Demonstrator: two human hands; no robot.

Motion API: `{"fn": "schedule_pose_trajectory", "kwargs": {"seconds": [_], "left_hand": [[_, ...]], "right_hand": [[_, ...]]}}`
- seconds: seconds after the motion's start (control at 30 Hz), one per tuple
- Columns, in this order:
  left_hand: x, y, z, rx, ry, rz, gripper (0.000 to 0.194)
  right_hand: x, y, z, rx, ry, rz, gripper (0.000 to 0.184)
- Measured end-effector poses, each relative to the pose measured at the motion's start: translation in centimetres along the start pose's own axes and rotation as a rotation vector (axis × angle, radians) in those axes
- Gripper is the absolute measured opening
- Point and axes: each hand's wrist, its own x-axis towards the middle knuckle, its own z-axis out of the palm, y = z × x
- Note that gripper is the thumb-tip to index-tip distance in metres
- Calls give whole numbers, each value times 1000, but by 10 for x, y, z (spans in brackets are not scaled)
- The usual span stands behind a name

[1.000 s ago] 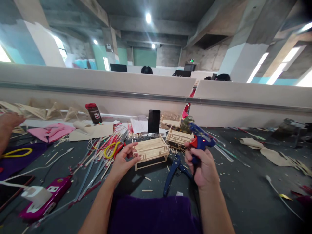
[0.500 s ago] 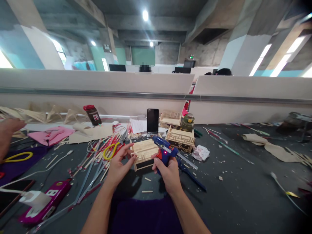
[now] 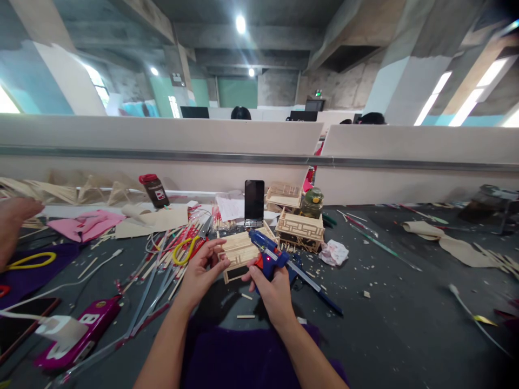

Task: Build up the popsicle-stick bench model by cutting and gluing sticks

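Note:
My right hand (image 3: 273,289) is wrapped round the handle of a blue hot glue gun (image 3: 270,251). A red light glows on its side, its nozzle points up and left, and a clear glue stick (image 3: 306,278) sticks out behind. Below the nozzle lies a small model of pale wooden sticks (image 3: 239,251), with a slatted top and a dark front. At its left end my left hand (image 3: 203,275) has curled fingers and thumb close together; anything pinched there is too small to make out. Dark-blue-handled pliers (image 3: 330,302) lie beyond my right hand.
Behind stand a phone (image 3: 254,202), another stick model (image 3: 300,229), a glass jar (image 3: 312,202) and crumpled paper (image 3: 334,252). Left are yellow-handled scissors (image 3: 184,251), bundled sticks, a magenta power strip (image 3: 81,337) and another person's hand (image 3: 16,221). A purple cloth (image 3: 243,359) lies in front.
My right hand has moved slightly left and down with the glue gun, bringing the nozzle over the stick model. My left hand has stayed almost in place.

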Motion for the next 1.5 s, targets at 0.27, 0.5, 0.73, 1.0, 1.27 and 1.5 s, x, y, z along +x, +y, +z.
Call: {"fn": "schedule_pose_trajectory", "kwargs": {"seconds": [0.27,0.5,0.73,1.0,1.27,1.5], "left_hand": [[2,2,-1,11,-19,87,9],[1,-1,-5,-343,246,61,12],[2,7,-1,-717,470,-116,34],[1,11,4,-704,477,-71,31],[1,10,6,-557,534,-58,33],[1,9,9,-398,449,22,39]], "right_hand": [[2,8,-3,35,13,16,29],[-1,2,-5,65,-25,-7,34],[-9,-4,-3,54,-140,19,37],[-10,-3,-4,45,-210,67,41],[-9,-4,-4,54,-220,84,39],[-6,-9,-6,34,-171,68,39]]}}
